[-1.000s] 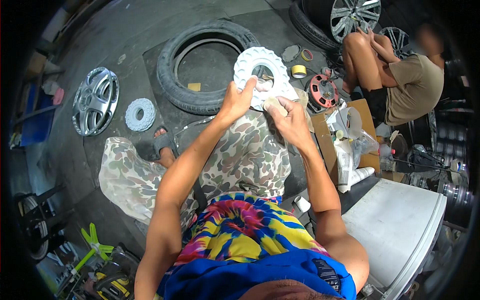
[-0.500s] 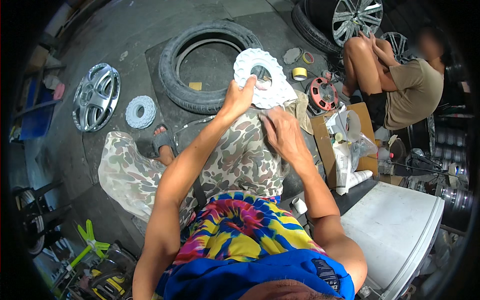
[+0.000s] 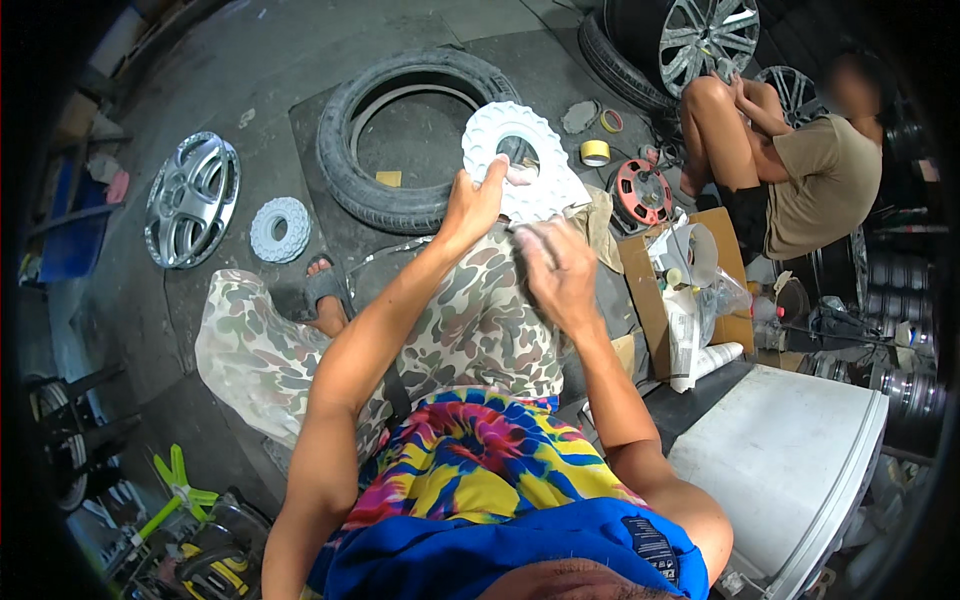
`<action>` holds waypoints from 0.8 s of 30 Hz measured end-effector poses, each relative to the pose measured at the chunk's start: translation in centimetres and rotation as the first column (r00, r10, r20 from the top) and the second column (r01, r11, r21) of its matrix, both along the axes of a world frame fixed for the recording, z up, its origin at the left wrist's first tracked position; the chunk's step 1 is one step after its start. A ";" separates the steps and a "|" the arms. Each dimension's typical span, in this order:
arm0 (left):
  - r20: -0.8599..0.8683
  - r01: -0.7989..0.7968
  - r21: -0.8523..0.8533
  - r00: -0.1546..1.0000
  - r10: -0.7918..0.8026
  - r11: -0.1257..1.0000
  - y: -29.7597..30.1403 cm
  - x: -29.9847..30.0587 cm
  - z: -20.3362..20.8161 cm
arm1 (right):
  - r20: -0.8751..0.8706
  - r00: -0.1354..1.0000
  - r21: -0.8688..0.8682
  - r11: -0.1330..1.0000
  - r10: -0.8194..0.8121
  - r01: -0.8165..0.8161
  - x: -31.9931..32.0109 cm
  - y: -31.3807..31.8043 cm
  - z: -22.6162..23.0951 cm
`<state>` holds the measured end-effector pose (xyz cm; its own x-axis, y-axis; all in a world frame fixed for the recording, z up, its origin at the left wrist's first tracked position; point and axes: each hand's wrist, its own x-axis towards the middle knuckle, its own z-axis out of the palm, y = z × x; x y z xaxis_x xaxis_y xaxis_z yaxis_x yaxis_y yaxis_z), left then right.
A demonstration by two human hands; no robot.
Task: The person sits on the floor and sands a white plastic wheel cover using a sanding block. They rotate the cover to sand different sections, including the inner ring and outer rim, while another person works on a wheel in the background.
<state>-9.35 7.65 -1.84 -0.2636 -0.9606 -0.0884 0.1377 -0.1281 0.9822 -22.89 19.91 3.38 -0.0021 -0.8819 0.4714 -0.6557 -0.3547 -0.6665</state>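
Observation:
A pale, whitish ring with a scalloped, lobed edge and a round hole point(image 3: 545, 138) is tilted up in front of me, over the near right side of a black tyre point(image 3: 345, 185). My left hand point(image 3: 474, 208) is closed on its left part, thumb on the face near the hole. Just below the ring's lower edge is my right hand point(image 3: 562, 270), its fingers curled and smeared by motion. Whether anything is in those fingers I cannot make out. A smaller whitish scalloped ring point(image 3: 265, 240) lies on the floor to the left.
Silver spoked wheel covers point(image 3: 180, 215) lie at the left. To the right are a yellow tape roll point(image 3: 595, 153), a red and black reel point(image 3: 655, 190), an open cardboard box point(image 3: 640, 290) and a white cabinet point(image 3: 790, 440). Another person point(image 3: 825, 185) sits at the upper right by a spoked wheel point(image 3: 690, 45).
My right hand has shifted slightly down and left beneath the ring, its fingers blurred. My left hand keeps its hold on the ring, which has hardly moved.

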 end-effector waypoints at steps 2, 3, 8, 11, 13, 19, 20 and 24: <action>0.038 0.002 -0.030 0.999 -0.001 1.000 0.4 -0.1 0.6 | -0.021 0.999 -0.012 1.000 -0.025 0.025 -0.8 -1.3 0.3; 0.071 -0.008 -0.071 0.997 0.013 0.997 0.7 -0.3 0.8 | -0.025 1.000 -0.017 1.000 -0.010 0.010 -0.9 -2.0 0.3; 0.136 -0.014 -0.195 0.990 0.041 0.981 0.2 0.0 -0.2 | -0.018 0.993 0.062 0.991 0.118 -0.117 -1.1 -3.3 0.6; 0.146 0.007 -0.237 0.989 0.029 0.972 0.0 -0.1 -0.7 | -0.142 0.965 0.075 0.975 0.219 -0.210 -2.8 -3.6 0.9; 0.192 0.090 -0.081 0.979 -0.073 0.993 -0.2 0.4 -0.4 | -0.344 0.908 0.013 0.968 0.240 -0.251 -3.5 -4.3 1.1; 0.193 0.045 -0.179 0.981 -0.009 0.983 -0.1 0.2 0.4 | -0.156 0.985 0.084 0.995 0.071 -0.058 -1.2 -2.9 0.1; 0.137 0.021 -0.141 0.991 -0.001 0.990 0.4 0.1 0.6 | -0.048 0.997 0.180 0.983 0.054 -0.045 -1.1 -2.6 0.5; 0.089 -0.007 -0.124 0.996 0.018 0.992 0.4 -0.1 -0.2 | 0.020 0.998 0.217 0.974 0.061 -0.064 -1.7 -2.6 0.8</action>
<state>-9.45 8.07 -2.03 -0.2480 -0.9687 0.0086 0.0487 -0.0036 0.9988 -24.56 17.34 4.22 0.0509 -0.9620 0.2683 -0.6274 -0.2398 -0.7409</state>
